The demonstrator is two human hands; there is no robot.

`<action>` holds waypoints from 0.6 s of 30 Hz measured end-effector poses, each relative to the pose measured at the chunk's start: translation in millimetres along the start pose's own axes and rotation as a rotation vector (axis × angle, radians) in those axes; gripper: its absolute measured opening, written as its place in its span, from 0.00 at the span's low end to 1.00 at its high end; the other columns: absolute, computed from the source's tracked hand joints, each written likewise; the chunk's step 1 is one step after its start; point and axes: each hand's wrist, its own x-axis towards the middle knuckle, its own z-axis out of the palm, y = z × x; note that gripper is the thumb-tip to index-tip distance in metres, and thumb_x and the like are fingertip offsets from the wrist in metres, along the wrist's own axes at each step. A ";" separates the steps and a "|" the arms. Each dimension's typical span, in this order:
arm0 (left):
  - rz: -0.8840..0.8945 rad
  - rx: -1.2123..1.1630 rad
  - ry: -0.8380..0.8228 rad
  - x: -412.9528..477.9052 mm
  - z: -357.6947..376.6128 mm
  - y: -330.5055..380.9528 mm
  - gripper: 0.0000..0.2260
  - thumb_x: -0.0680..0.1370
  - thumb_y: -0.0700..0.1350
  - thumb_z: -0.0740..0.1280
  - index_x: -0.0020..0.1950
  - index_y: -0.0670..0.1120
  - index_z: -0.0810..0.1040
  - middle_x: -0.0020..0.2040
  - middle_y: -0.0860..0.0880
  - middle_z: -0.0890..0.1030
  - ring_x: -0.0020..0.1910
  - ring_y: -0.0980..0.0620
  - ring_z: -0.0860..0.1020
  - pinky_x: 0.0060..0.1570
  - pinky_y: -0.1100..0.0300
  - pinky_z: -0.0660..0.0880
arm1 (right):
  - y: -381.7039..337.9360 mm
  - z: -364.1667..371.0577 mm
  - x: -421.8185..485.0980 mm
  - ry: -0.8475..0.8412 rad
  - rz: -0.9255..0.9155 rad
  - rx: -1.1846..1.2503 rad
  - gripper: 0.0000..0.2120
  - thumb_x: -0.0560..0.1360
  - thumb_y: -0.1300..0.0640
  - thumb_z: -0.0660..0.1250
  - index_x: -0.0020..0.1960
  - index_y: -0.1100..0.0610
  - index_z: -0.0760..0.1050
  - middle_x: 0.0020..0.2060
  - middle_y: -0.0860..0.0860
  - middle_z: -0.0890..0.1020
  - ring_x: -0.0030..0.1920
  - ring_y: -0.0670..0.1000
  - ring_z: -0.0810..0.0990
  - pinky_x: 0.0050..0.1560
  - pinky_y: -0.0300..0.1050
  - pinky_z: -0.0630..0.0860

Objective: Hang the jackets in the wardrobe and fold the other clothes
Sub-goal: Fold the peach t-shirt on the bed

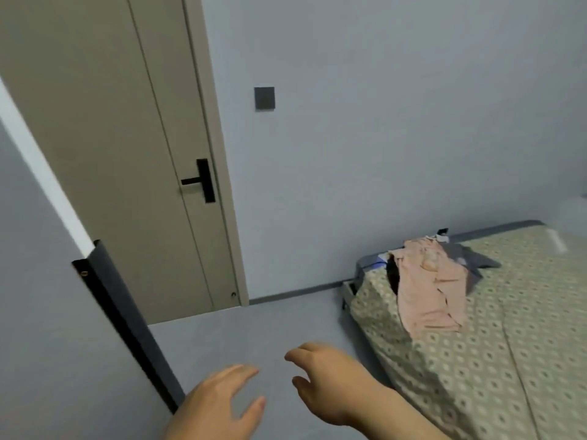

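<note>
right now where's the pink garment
Head view, right side: the pink garment drapes over the corner of the bed, touching a grey garment, right of the door.

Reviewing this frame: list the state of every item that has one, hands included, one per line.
Left hand: open, fingers spread, holding nothing.
Right hand: open, fingers loosely curled, holding nothing.
Door: closed, black handle level.
Pink garment: unfolded, draped over the bed corner.
Grey garment: unfolded, crumpled on the bed behind the pink one.
Bed: covered by a patterned sheet.
</note>
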 end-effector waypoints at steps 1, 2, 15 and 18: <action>0.023 -0.009 -0.042 9.1 6.8 4.7 0.17 0.73 0.70 0.61 0.58 0.70 0.62 0.67 0.69 0.67 0.68 0.67 0.66 0.65 0.73 0.61 | 13.2 -0.4 -10.6 0.017 0.048 0.000 0.21 0.81 0.49 0.59 0.72 0.51 0.68 0.67 0.53 0.73 0.66 0.57 0.72 0.64 0.52 0.72; 0.056 0.008 -0.077 18.3 14.3 8.4 0.15 0.75 0.66 0.63 0.58 0.69 0.62 0.68 0.67 0.67 0.69 0.66 0.66 0.66 0.71 0.62 | 27.2 -1.4 -21.7 0.038 0.099 0.002 0.21 0.81 0.49 0.59 0.72 0.51 0.68 0.67 0.52 0.74 0.66 0.57 0.72 0.64 0.52 0.72; 0.416 0.043 -0.289 105.5 102.7 163.7 0.15 0.75 0.62 0.65 0.57 0.73 0.61 0.63 0.68 0.65 0.69 0.65 0.66 0.65 0.72 0.60 | 172.9 -32.6 -167.5 0.240 0.642 0.076 0.17 0.77 0.51 0.58 0.64 0.52 0.72 0.62 0.53 0.76 0.63 0.56 0.74 0.61 0.49 0.72; 0.470 0.071 -0.316 114.8 128.8 201.2 0.23 0.75 0.63 0.64 0.70 0.65 0.66 0.65 0.69 0.63 0.71 0.65 0.64 0.67 0.71 0.58 | 210.5 -39.2 -194.2 0.264 0.679 0.103 0.20 0.79 0.50 0.57 0.71 0.50 0.69 0.66 0.50 0.74 0.67 0.54 0.72 0.65 0.48 0.69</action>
